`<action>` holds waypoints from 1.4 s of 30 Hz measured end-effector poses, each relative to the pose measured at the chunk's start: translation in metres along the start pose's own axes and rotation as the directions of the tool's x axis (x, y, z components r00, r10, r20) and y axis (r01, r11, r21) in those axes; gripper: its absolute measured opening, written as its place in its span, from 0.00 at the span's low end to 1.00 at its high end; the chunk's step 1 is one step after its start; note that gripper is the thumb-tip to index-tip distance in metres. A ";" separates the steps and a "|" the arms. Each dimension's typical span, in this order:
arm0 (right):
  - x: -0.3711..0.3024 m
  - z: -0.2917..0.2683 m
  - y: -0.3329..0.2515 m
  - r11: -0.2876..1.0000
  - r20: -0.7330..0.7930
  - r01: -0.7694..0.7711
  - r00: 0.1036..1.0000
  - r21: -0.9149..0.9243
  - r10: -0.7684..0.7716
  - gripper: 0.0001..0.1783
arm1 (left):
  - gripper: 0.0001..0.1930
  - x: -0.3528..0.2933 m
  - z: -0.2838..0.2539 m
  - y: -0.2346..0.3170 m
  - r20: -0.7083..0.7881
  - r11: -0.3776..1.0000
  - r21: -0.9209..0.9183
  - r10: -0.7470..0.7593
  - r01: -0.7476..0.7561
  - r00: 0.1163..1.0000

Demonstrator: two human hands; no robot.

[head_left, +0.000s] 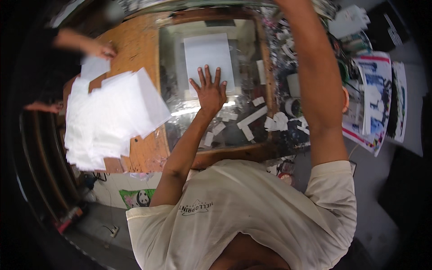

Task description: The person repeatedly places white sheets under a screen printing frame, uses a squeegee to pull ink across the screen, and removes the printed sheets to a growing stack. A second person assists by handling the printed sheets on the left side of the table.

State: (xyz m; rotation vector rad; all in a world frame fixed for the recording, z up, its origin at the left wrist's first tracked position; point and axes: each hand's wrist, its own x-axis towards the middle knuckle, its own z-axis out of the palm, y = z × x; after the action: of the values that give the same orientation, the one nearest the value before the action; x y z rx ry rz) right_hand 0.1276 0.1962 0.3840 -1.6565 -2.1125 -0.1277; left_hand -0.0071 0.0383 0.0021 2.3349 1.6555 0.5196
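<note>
My left hand [210,93] lies with fingers spread on the lower part of a white sheet of paper [208,50]. The sheet rests on a glass pane [173,67] set in a wooden frame. Reaching up past the top edge of the view, my right arm [321,85] leaves its hand out of sight. To the left of the glass, a large, loosely fanned pile of white sheets [101,123] covers part of the wooden tabletop [144,40].
Another person's hand [102,48] holds a white sheet [94,67] beyond the pile. Torn pieces of white tape [252,116] stick to the glass. Crumpled paper scraps [276,121] and containers crowd the right side, near colourful printed sheets [377,96].
</note>
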 end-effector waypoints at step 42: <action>-0.267 0.202 -0.013 0.993 0.225 0.071 0.973 -0.099 -0.047 0.29 | 0.19 -0.102 -0.094 0.004 0.757 -0.636 -0.641 -0.431 0.431 0.490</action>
State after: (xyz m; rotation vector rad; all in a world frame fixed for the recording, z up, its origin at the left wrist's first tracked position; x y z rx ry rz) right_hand 0.1047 0.0220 0.0991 -1.7394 -2.3599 -0.0769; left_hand -0.0730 -0.0611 0.0740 -0.0708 1.1217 0.9694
